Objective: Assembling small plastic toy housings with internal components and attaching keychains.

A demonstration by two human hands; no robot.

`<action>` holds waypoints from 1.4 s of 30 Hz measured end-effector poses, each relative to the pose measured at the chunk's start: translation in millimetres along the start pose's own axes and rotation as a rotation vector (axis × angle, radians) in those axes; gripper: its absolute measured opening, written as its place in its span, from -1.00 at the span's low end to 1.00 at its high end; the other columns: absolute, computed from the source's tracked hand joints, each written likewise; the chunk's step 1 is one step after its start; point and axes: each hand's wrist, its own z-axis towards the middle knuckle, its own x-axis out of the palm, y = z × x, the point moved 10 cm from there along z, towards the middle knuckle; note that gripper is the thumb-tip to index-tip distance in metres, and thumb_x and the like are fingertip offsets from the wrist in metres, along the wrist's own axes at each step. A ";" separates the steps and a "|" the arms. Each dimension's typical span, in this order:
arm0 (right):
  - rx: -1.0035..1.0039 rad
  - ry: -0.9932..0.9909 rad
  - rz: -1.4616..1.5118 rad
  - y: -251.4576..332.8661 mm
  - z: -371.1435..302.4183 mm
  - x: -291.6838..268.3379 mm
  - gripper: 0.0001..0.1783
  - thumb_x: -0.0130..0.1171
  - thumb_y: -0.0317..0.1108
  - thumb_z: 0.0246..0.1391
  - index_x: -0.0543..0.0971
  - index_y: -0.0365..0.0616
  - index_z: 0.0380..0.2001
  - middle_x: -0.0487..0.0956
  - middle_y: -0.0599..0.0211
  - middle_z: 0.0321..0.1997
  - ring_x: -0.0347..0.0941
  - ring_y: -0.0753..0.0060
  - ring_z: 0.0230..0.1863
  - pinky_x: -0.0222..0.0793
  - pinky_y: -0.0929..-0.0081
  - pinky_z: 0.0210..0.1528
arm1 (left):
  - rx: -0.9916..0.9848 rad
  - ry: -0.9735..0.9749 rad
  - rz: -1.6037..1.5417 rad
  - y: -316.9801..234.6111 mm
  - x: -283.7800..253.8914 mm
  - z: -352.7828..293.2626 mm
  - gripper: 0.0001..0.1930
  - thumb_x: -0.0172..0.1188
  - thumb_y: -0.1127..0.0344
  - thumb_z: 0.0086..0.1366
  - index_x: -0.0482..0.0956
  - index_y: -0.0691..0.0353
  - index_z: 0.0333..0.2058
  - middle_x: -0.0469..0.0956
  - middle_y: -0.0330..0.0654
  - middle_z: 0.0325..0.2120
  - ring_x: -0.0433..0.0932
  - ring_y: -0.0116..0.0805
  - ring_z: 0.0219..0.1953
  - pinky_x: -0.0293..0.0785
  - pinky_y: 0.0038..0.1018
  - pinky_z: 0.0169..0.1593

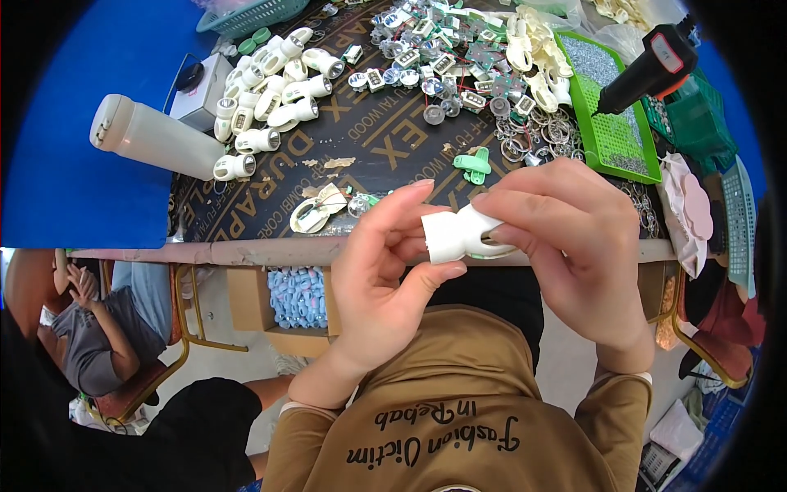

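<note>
Just above the table's front edge, I hold a white plastic flashlight shell (449, 234) lying sideways between both hands. My left hand (373, 275) curls around its wide end, with the thumb against the underside. The fingertips of my right hand (586, 242) pinch the narrower, slotted end. Beyond my hands, a green plastic clip-like piece (472, 166) rests on the dark table. To the left of it lies an opened cream shell half (320, 208), with small clear and green parts beside it.
Assembled white flashlights (283, 86) pile up at the back left, near a frosted bottle (164, 138). Lamp and circuit parts (443, 61) spread across the back. A green tray (611, 152) of screws stands right, under a black electric screwdriver (652, 66). People sit on the left.
</note>
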 end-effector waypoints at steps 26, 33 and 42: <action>0.003 -0.055 -0.018 -1.9 -2.8 -7.0 -0.76 0.18 -0.58 -0.33 0.59 -0.20 -0.43 0.54 0.27 -0.44 0.41 0.32 -0.45 0.28 0.49 -0.42 | 0.038 -0.020 0.044 -3.1 -0.7 -0.5 -0.40 0.16 0.74 -0.03 0.24 0.41 0.04 0.35 -0.03 -0.10 0.45 -0.35 -0.10 0.47 -0.49 -0.06; 0.040 -0.049 0.032 -5.5 -3.7 -5.1 -0.78 0.19 -0.57 -0.32 0.59 -0.19 -0.44 0.54 0.28 -0.45 0.41 0.32 -0.45 0.28 0.49 -0.42 | 0.026 -0.006 0.035 -3.0 -0.7 -0.3 -0.40 0.17 0.73 -0.04 0.24 0.41 0.04 0.34 -0.05 -0.10 0.45 -0.34 -0.09 0.46 -0.49 -0.06; -0.004 -0.035 0.000 -2.0 -3.6 -0.8 -0.76 0.20 -0.55 -0.32 0.59 -0.17 -0.43 0.53 0.30 -0.45 0.40 0.32 -0.46 0.27 0.50 -0.44 | 0.047 -0.029 0.056 -5.3 -2.7 0.1 -0.46 0.18 0.72 -0.04 0.31 0.41 -0.01 0.34 -0.09 -0.12 0.44 -0.35 -0.11 0.47 -0.51 -0.09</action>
